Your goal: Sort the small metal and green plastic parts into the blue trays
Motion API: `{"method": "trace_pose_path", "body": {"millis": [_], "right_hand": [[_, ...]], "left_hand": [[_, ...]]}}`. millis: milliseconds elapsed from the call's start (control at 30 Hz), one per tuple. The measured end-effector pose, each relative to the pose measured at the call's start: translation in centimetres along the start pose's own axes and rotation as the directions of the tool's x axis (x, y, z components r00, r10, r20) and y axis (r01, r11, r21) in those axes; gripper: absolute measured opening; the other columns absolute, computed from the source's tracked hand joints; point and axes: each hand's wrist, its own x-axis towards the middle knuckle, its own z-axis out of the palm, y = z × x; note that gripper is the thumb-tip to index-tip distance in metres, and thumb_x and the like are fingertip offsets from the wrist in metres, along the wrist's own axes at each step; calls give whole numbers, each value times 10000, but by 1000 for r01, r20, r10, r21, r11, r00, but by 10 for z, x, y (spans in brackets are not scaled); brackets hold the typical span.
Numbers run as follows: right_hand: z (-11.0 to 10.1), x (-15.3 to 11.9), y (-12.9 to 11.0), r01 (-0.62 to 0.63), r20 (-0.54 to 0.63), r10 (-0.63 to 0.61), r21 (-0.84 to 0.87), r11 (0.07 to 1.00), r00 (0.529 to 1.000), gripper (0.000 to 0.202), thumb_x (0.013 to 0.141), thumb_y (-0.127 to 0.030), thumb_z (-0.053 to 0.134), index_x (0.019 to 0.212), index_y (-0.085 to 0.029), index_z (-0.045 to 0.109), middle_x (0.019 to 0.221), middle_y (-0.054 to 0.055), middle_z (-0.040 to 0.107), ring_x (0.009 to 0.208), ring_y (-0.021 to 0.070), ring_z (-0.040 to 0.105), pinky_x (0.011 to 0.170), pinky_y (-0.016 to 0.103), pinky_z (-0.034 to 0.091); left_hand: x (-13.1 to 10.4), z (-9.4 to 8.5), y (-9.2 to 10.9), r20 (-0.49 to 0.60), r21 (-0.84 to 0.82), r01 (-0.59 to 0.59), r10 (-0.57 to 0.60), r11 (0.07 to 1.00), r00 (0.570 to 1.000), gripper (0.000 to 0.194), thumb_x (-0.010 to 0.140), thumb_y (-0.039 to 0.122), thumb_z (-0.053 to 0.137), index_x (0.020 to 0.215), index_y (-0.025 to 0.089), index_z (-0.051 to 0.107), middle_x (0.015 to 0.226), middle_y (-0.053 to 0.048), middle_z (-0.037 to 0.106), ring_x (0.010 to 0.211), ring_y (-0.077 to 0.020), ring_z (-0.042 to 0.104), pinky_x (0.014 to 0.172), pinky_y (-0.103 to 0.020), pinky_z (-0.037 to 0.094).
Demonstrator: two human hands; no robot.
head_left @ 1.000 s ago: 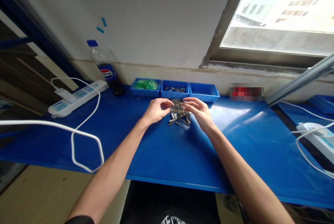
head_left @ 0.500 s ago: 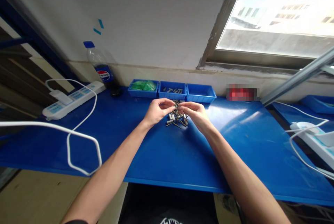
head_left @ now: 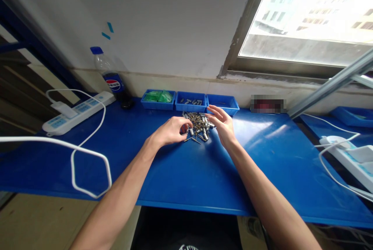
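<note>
A pile of small metal parts [head_left: 198, 122], thin dark-and-brass pins mixed with silvery cylinders, lies on the blue table. At its left edge is my left hand [head_left: 174, 130], fingers curled in toward the thumb; whatever is between them is too small to make out. My right hand [head_left: 223, 125] is open over the pile's right side, fingers stretched toward the right blue bin [head_left: 230, 111]. One thin dark piece shows inside that bin. Several silvery cylinders lie in the middle blue bin [head_left: 189, 107], and green packets [head_left: 159, 96] fill the left blue bin [head_left: 157, 105].
A cola bottle [head_left: 113, 83] stands by the wall, near a white power strip [head_left: 72, 116] whose cable [head_left: 106, 160] loops over the table's left side. Another power strip [head_left: 346, 155] is at the right, beyond a slanted metal bar [head_left: 326, 85]. A pixelated reddish item [head_left: 268, 105] is at the back.
My hands, earlier close together over the pile, have parted. The left moved left and down with its fingers curled; the right opened toward the right bin, where a thin piece now shows.
</note>
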Motion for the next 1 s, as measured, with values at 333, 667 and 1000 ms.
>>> {"method": "trace_pose_path", "body": {"millis": [333, 667, 1000], "right_hand": [[4, -4, -4, -24, 66, 27, -34, 999, 997, 346, 825, -376, 753, 1140, -238, 724, 1095, 82, 783, 879, 229, 738, 861, 400, 563], [14, -11, -7, -76, 293, 90, -60, 995, 952, 347, 817, -451, 788, 1082, -233, 740, 880, 44, 790, 809, 229, 741, 787, 371, 570], [14, -10, -7, -158, 294, 140, 39, 987, 946, 358, 758, -436, 846, 1025, -206, 781, 869, 50, 784, 772, 193, 701, 780, 347, 544]], "left_hand": [[1, -4, -1, -170, -191, -13, -20, 982, 985, 328, 782, 155, 665, 1088, 193, 775, 988, -41, 794, 852, -173, 749, 789, -256, 604], [10, 8, 3, -274, -554, -15, -166, 833, 947, 275, 781, 301, 810, 1004, 143, 776, 1021, -99, 795, 979, -232, 763, 884, -316, 623], [11, 11, 0, -248, -555, -12, -152, 832, 957, 320, 792, 322, 807, 1049, 138, 760, 1042, -102, 792, 986, -228, 760, 882, -303, 613]]}}
